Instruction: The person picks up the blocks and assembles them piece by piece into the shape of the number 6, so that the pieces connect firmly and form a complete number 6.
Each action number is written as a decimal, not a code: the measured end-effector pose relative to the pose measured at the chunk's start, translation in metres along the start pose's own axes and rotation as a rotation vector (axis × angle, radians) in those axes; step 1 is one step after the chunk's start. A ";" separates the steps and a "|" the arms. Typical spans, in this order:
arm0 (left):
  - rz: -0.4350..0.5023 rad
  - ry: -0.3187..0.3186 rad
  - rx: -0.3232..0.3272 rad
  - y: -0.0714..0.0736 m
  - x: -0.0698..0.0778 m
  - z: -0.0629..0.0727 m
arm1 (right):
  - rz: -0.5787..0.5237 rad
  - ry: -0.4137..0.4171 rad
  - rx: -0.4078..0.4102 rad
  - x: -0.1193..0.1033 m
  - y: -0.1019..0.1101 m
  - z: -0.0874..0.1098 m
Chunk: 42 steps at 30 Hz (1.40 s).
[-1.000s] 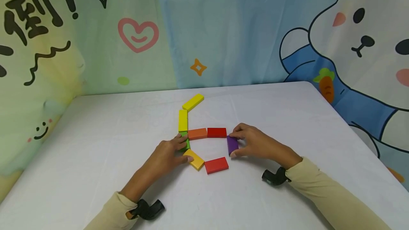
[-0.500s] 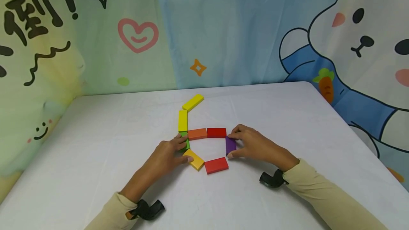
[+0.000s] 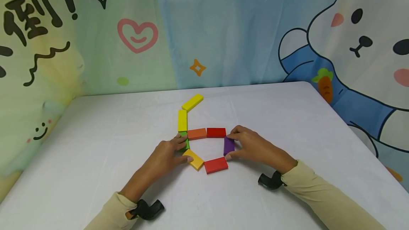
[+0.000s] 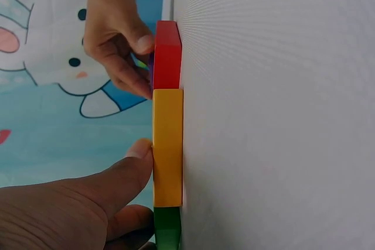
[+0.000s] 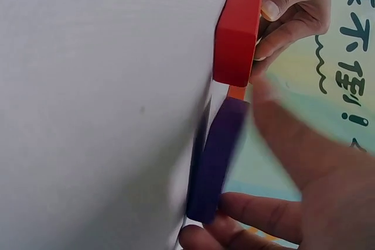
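In the head view my right hand (image 3: 255,148) pinches a purple block (image 3: 228,146) end to end between thumb and fingers. The block sits at the right side of a loop of flat blocks; the right wrist view shows a strip of shadow under the purple block (image 5: 217,162). My left hand (image 3: 163,157) rests with its fingers on a green block (image 3: 187,146), partly covering it, and its thumb on an amber block (image 3: 197,161). A near red block (image 3: 216,165) meets the amber one. An orange block (image 3: 197,134) and a far red block (image 3: 216,132) form the top.
Two yellow blocks, one straight (image 3: 182,120) and one angled (image 3: 192,102), run from the green block toward the back. A white cloth covers the table (image 3: 271,109). A printed curtain (image 3: 223,31) hangs behind it. Dark wrist cameras (image 3: 271,180) sit at both sleeves.
My right hand has slid the purple block leftward, closer to the ends of the two red blocks. My left hand and the other blocks stay where they were.
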<state>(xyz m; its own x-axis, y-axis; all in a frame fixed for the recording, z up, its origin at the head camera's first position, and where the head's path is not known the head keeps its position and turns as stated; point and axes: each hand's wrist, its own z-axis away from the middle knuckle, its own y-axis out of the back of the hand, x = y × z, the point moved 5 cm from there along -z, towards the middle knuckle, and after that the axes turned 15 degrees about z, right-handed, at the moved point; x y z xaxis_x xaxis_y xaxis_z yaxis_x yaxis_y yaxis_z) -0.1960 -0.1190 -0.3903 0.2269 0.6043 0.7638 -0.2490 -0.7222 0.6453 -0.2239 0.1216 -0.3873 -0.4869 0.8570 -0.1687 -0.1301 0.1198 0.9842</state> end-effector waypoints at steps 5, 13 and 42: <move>-0.006 -0.005 -0.003 0.000 0.001 -0.001 | 0.008 -0.021 -0.015 -0.002 0.002 0.002; -0.007 -0.002 -0.008 0.000 0.001 -0.002 | 0.065 -0.014 -0.005 -0.004 0.000 0.002; -0.020 -0.081 0.021 0.002 0.003 0.002 | -0.039 -0.049 0.151 0.011 0.016 0.002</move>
<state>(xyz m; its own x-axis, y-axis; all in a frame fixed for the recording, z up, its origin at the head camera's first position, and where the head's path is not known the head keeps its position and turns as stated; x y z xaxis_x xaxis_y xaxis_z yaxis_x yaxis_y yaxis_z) -0.1942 -0.1191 -0.3867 0.3076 0.5898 0.7466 -0.2237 -0.7179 0.6593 -0.2298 0.1337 -0.3735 -0.4408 0.8733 -0.2074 -0.0147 0.2239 0.9745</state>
